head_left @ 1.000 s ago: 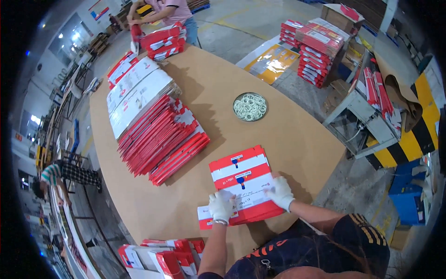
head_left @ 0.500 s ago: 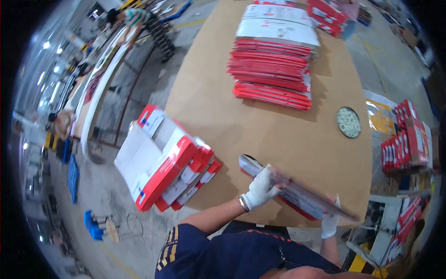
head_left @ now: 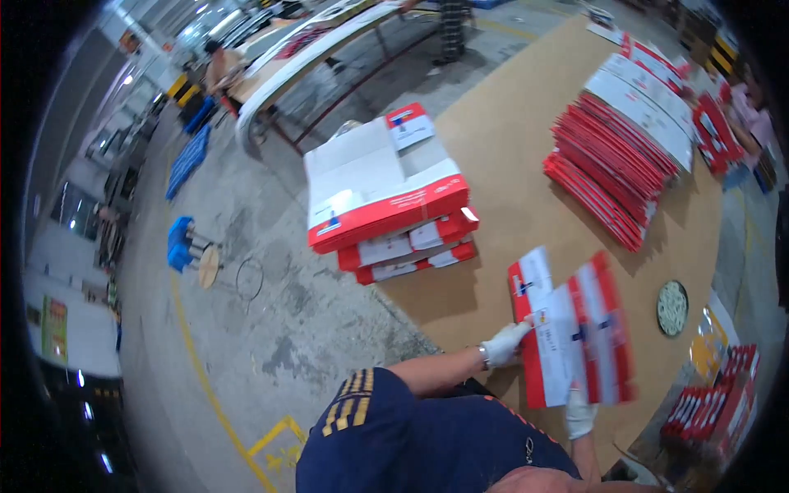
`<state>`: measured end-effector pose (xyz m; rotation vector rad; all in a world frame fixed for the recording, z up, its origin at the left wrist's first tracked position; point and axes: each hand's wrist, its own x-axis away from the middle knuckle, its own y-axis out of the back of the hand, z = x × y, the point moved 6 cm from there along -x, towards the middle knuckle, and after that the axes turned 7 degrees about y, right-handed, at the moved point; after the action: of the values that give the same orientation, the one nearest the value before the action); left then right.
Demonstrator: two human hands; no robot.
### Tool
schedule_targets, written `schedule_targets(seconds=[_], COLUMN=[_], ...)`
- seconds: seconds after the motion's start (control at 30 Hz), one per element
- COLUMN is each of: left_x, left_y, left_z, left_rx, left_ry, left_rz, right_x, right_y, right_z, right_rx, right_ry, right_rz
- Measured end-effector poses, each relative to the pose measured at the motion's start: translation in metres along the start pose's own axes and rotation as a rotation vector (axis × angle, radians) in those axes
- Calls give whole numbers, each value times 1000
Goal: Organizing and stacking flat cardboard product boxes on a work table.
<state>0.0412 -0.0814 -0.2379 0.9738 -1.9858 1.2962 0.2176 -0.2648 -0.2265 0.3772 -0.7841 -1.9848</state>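
The left hand (head_left: 505, 343), in a white glove, grasps the nine o'clock edge of a red-and-white flat carton (head_left: 552, 349); the right hand (head_left: 581, 415), gloved too, grips its six o'clock edge. The carton is tilted over the brown table (head_left: 509, 123), its three o'clock side blurred; whether it touches the tabletop is unclear. It seems partway through handling: held by both hands, not yet laid on a pile. Plenty of cardboard waits in stacks, though which pieces are finished cannot be told.

The left forearm reaches across toward three o'clock, wrist nearly straight; the right forearm points to twelve.

From the carton, a dish of pale rings (head_left: 672, 308) lies near three o'clock, a large fanned stack (head_left: 608, 156) between twelve and one, and a carton pile (head_left: 370, 185) at ten, by the table edge.
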Motion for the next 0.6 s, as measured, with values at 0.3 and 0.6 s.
schedule_targets(seconds=[0.3, 0.6], left_x=[130, 279], left_y=[-11, 193], left_z=[-141, -316], left_rx=[-121, -25], left_ry=[-717, -862], left_rz=[-119, -365], right_x=[-54, -103], right_y=[54, -170], right_z=[225, 390], right_rx=[-901, 321], right_ry=[-38, 872], right_rz=[-142, -88])
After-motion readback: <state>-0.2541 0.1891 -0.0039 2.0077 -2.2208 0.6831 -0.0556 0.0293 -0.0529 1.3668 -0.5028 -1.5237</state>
